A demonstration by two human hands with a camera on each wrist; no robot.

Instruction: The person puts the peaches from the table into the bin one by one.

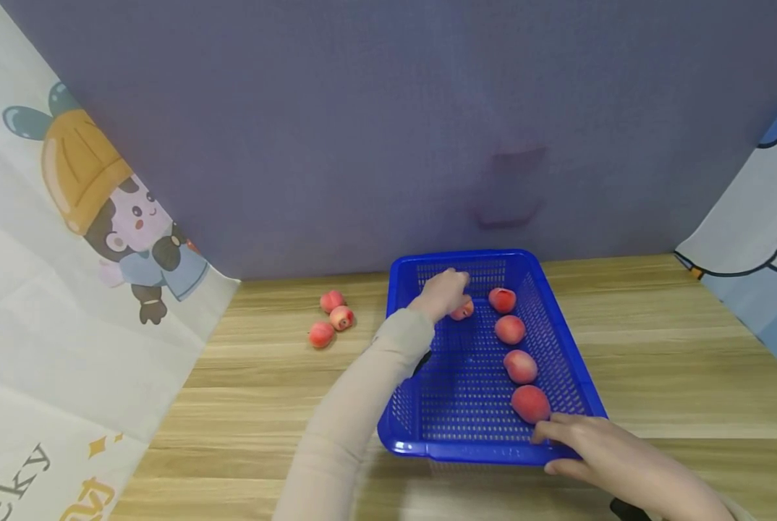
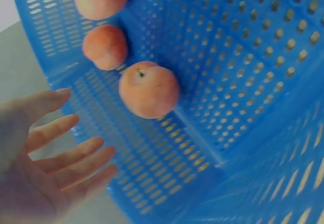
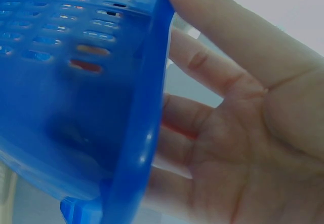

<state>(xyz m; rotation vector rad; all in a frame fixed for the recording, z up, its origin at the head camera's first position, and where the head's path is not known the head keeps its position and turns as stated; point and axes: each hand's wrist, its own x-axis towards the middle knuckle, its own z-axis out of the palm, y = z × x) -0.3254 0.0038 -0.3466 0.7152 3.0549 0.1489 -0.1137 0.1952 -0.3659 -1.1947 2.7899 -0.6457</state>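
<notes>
A blue perforated plastic basket [image 1: 427, 449] stands on the table with several peaches inside. My left hand [image 1: 442, 293] reaches down into its far left part, just over one peach [image 1: 461, 310]. In the left wrist view the left hand [image 2: 50, 168] has its fingers extended and spread, apart from that peach [image 2: 149, 89], which rests by the slotted wall. Along the basket's right side lies a row of peaches [image 1: 521, 367]. At the near right corner my right hand [image 1: 590, 441] grips the rim [image 3: 147, 133], fingers over it beside the nearest peach [image 1: 530, 404].
Three more peaches [image 1: 341, 318] lie grouped on the wooden table [image 1: 265, 405], left of the basket. A grey-blue panel [image 1: 362, 145] rises behind the table. Printed white sheets [image 1: 37, 376] hang at the left and right.
</notes>
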